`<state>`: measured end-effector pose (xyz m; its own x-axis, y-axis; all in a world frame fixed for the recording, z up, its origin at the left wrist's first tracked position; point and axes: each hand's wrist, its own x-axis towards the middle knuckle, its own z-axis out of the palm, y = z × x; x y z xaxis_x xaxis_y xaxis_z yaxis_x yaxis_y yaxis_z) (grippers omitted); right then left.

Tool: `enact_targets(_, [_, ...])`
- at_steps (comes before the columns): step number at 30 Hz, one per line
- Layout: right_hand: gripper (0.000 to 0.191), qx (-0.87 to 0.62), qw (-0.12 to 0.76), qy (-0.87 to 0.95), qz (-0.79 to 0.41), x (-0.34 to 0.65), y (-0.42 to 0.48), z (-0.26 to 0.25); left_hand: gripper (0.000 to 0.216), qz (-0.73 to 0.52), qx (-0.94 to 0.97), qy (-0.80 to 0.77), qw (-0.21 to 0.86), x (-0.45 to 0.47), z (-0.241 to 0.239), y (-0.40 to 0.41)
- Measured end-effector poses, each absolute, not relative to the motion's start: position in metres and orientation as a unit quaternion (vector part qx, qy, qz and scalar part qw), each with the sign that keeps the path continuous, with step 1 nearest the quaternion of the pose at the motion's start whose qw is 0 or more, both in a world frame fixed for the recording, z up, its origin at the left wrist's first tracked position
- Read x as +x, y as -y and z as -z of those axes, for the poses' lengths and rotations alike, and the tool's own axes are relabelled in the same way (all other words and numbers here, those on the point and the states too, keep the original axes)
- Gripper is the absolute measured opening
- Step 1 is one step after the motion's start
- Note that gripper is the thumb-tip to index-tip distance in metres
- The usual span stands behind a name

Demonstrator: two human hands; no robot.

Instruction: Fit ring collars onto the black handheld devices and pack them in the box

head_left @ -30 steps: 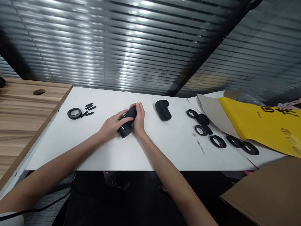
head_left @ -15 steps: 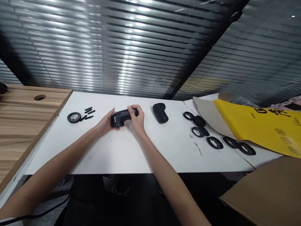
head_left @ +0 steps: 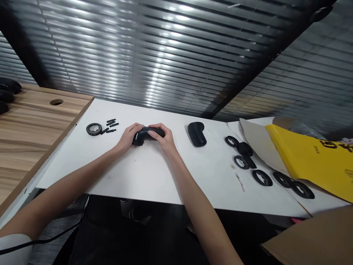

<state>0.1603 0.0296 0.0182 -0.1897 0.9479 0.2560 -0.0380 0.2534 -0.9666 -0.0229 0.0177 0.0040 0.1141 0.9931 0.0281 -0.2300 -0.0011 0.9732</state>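
Both my hands hold one black elbow-shaped plastic part (head_left: 143, 135) on the white table (head_left: 154, 173). My left hand (head_left: 128, 137) wraps its left end and my right hand (head_left: 162, 138) covers its right end, fingers curled over it. A second black part of the same kind (head_left: 196, 134) lies to the right, untouched. To the left lie a black ring (head_left: 94, 129) and several small black clips (head_left: 110, 126).
Several black rings (head_left: 261, 173) are scattered at the right of the white table. A yellow bag (head_left: 314, 158) lies on grey card at the far right, with a brown cardboard box (head_left: 311, 235) in front. A wooden desk (head_left: 24, 125) adjoins on the left. Blinds fill the back.
The black part has been turned from pointing towards me to lying crosswise, and now rests low on the table under both hands. The camera view has shifted slightly.
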Motion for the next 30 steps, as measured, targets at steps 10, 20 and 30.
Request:
enact_targets(10, [0.041, -0.396, 0.525, 0.576, -0.486, 0.155, -0.031, -0.011, 0.041, -0.54, 0.482, -0.408, 0.556, -0.02, -0.005, -0.014])
enact_targets(20, [0.045, -0.398, 0.527, 0.568, -0.491, 0.152, -0.027, -0.014, 0.04, -0.531, 0.47, -0.455, 0.538, -0.02, -0.009, -0.009])
enact_targets(30, [0.052, -0.443, 0.556, 0.573, -0.407, 0.151, -0.033, -0.011, 0.047, -0.551, 0.435, -0.453, 0.55, -0.018, 0.0, -0.02])
